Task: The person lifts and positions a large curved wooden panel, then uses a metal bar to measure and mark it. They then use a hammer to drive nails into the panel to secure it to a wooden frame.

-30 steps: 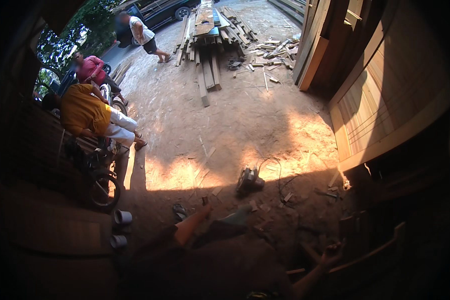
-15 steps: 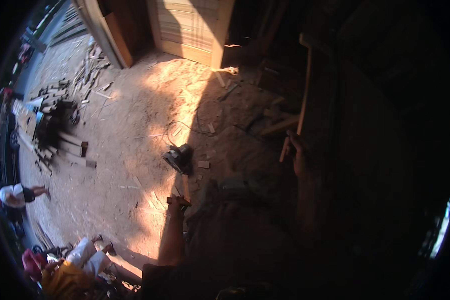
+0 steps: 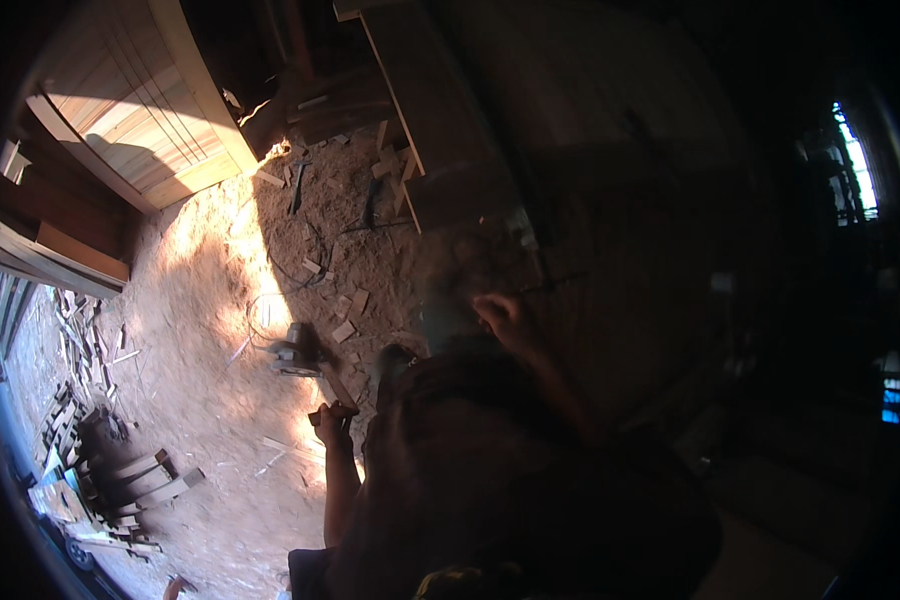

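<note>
My left hand (image 3: 332, 430) is closed around a short piece of wood (image 3: 344, 409), whose ends stick out on both sides of the fist. Just beyond it lies a reddish-brown wood strip (image 3: 336, 384); whether the two are joined, I cannot tell. A corded power tool (image 3: 297, 352), resembling a circular saw, rests on the ground past the strip. My right hand (image 3: 502, 318) is in shadow, bent at the wrist, with no object visible in it. Its fingers are too dim to read. Ahead of it is a dark board (image 3: 420, 95) with a lit edge, apart from the hand.
A pale wooden door panel (image 3: 135, 110) stands at the far left beside stacked boards (image 3: 80, 250). Wood offcuts (image 3: 345, 330) and a cable (image 3: 290, 275) lie on the sandy ground. Cut beams (image 3: 160, 485) are piled at the left. Deep shadow hides most of the right side.
My view has swung to the right. My right hand has come away from the board's lit edge and drawn nearer my body. The left hand still grips the wood piece.
</note>
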`<state>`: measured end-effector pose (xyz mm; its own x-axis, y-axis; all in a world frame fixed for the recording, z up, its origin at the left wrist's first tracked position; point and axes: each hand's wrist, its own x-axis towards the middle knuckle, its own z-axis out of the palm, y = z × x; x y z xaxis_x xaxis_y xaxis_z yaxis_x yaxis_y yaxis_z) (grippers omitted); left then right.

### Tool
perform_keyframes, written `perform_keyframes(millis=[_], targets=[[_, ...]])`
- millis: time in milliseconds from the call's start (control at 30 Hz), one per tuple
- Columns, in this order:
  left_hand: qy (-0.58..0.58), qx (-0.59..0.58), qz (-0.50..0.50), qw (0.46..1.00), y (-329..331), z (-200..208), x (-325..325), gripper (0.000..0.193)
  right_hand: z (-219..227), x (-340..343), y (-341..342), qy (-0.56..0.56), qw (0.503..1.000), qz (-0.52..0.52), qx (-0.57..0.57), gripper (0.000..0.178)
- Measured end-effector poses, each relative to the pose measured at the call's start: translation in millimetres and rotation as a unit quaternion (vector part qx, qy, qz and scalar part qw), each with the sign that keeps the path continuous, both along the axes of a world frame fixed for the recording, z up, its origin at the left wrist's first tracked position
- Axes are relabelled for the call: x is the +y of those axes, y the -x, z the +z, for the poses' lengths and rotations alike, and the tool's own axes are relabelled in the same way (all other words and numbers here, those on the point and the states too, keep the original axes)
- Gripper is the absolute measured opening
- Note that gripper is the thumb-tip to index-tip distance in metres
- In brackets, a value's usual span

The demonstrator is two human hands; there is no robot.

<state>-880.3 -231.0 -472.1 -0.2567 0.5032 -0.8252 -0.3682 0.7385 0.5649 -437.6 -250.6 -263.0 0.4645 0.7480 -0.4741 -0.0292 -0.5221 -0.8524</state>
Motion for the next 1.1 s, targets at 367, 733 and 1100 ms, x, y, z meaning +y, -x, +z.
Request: perform_keyframes(millis=[367,733,1100], targets=[[-0.395,0.071,-0.177,0.899,-122,214,166,0.034,-14,-65,-50,-0.06,0.996,-0.05,-0.04,0.025],[-0.496,0.092,-0.346,0.791,-395,233,182,0.019,16,-80,-191,-0.039,0.993,-0.114,0.006,0.03],[-0.352,0.225,-0.348,0.839,-445,233,146,0.019,-19,-71,-438,-0.014,0.998,0.059,-0.015,0.031]])
